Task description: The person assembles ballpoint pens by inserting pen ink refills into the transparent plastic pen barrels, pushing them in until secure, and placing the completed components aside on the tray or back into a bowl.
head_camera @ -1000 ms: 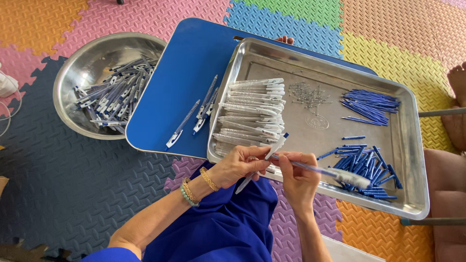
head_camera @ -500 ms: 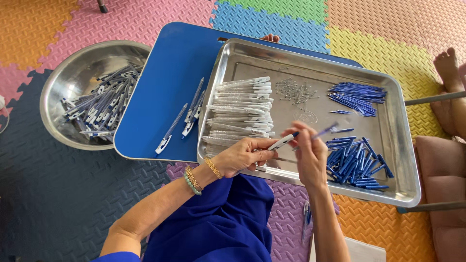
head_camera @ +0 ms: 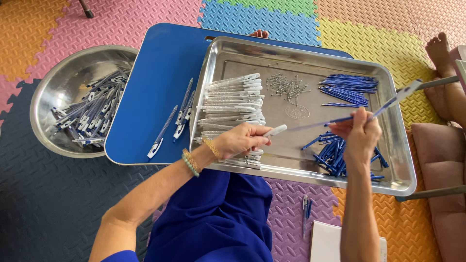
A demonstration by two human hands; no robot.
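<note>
pinching white pen barrel (head_camera: 274, 131) in left hand (head_camera: 238, 140), right hand (head_camera: 361, 138) gripping, seemingly, blue refill (head_camera: 340, 120)

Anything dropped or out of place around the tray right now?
Yes: one blue pen lies on the purple floor mat below the metal tray, away from all the piles. A few finished pens lie loose on the blue table rather than in the bowl. Nothing looks spilled.

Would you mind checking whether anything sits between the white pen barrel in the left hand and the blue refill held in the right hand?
Nothing visible does. The white pen barrel in the left hand and the blue refill in the right hand face each other above bare tray floor.
</note>
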